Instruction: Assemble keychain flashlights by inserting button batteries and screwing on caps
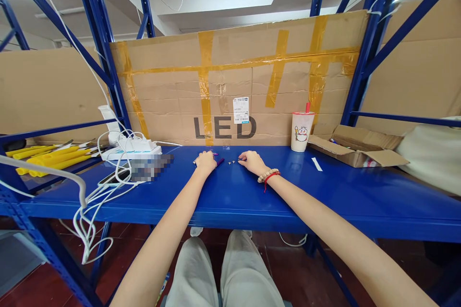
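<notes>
Both my arms reach far out over a blue metal shelf top [234,196]. My left hand [205,161] rests knuckles up, its fingers closed around a thin purple pen-like tool [219,160] whose tip pokes out to the right. My right hand [253,161], with a bead bracelet and red string at the wrist, is curled too, pinching a small dark object I cannot make out. Between the two hands lie a few tiny light-coloured parts [231,161] on the blue surface.
A taped cardboard sheet marked LED [230,81] walls off the back. A drink cup [301,130] and an open cardboard box [355,146] stand at the right. At the left are a white power strip [131,149] with cables, a phone and yellow-handled tools [54,156].
</notes>
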`<act>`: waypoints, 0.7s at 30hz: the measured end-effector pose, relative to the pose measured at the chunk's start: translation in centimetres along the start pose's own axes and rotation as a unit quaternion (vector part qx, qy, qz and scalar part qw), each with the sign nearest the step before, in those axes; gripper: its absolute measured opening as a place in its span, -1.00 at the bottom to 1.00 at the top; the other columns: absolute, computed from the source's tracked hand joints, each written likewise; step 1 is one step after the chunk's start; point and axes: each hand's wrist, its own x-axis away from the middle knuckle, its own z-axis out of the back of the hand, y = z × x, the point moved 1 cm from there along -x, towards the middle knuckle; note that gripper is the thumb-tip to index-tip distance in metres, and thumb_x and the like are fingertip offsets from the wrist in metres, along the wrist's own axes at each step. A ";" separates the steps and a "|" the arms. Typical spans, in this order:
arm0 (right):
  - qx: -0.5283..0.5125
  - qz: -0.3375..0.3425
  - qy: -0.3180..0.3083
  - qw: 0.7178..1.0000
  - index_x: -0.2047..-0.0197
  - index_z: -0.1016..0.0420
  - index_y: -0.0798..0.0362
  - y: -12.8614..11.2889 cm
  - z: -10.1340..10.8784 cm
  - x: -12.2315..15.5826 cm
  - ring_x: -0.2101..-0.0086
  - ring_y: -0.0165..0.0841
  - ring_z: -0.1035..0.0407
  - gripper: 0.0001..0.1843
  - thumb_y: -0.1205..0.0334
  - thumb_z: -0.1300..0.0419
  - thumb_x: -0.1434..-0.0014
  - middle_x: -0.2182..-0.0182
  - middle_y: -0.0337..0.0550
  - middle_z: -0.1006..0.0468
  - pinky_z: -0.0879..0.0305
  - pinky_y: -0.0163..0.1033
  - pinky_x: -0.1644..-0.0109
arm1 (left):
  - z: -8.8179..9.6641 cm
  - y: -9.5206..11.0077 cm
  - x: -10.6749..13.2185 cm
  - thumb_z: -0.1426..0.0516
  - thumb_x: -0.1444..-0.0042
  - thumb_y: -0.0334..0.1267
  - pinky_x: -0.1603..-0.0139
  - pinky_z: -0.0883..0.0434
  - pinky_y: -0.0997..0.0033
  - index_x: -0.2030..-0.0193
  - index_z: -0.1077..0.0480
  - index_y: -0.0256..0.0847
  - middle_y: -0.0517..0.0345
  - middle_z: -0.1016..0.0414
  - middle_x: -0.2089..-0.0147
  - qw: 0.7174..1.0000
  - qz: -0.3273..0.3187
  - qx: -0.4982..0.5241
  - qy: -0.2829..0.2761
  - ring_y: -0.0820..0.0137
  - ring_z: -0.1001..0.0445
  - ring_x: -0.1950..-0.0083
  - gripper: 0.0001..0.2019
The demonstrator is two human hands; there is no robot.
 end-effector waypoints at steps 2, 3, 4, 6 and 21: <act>-0.013 0.000 0.002 1.000 0.16 -0.52 0.11 0.1 -0.1 -0.1 0.20 -0.36 -0.46 -0.79 0.34 -0.20 -0.10 0.24 -0.10 -0.58 -0.34 -0.32 0.11 | -0.1 0.0 -0.2 -0.13 -0.02 -0.37 -0.01 -0.33 0.23 0.11 -0.40 -0.15 -0.04 -0.38 -0.06 1.000 -0.011 0.014 -0.021 0.16 -0.32 -0.12 -0.75; -0.017 0.000 0.004 1.000 0.16 -0.52 0.11 0.1 -0.1 -0.1 0.20 -0.36 -0.46 -0.80 0.35 -0.21 -0.10 0.24 -0.10 -0.59 -0.34 -0.32 0.11 | -0.1 0.0 -0.2 -0.14 -0.01 -0.38 0.00 -0.34 0.23 0.12 -0.41 -0.14 -0.03 -0.39 -0.06 0.999 -0.015 0.019 -0.024 0.16 -0.33 -0.11 -0.74; -0.021 -0.001 0.007 1.000 0.16 -0.52 0.12 0.2 -0.1 -0.2 0.21 -0.37 -0.46 -0.79 0.36 -0.22 -0.09 0.25 -0.09 -0.58 -0.35 -0.32 0.11 | -0.1 0.0 -0.2 -0.14 0.00 -0.39 0.01 -0.34 0.24 0.12 -0.41 -0.15 -0.03 -0.39 -0.05 0.999 -0.016 0.021 -0.022 0.16 -0.33 -0.11 -0.74; -0.031 -0.001 0.009 0.999 0.16 -0.51 0.14 0.2 -0.1 -0.2 0.22 -0.37 -0.46 -0.78 0.36 -0.24 -0.07 0.25 -0.08 -0.58 -0.35 -0.32 0.12 | -0.1 0.0 -0.1 -0.14 -0.01 -0.38 0.01 -0.33 0.25 0.10 -0.40 -0.17 -0.07 -0.37 -0.06 1.000 -0.013 0.014 -0.003 0.15 -0.31 -0.12 -0.73; -0.047 -0.003 0.035 0.998 0.14 -0.48 0.16 0.6 0.2 -0.2 0.27 -0.39 -0.46 -0.72 0.45 -0.26 -0.02 0.30 -0.09 -0.58 -0.33 -0.35 0.19 | -0.3 -0.4 -0.4 -0.10 -0.05 -0.38 -0.03 -0.28 0.29 0.04 -0.33 -0.19 -0.07 -0.37 -0.08 1.000 0.015 -0.002 0.006 0.19 -0.29 -0.15 -0.71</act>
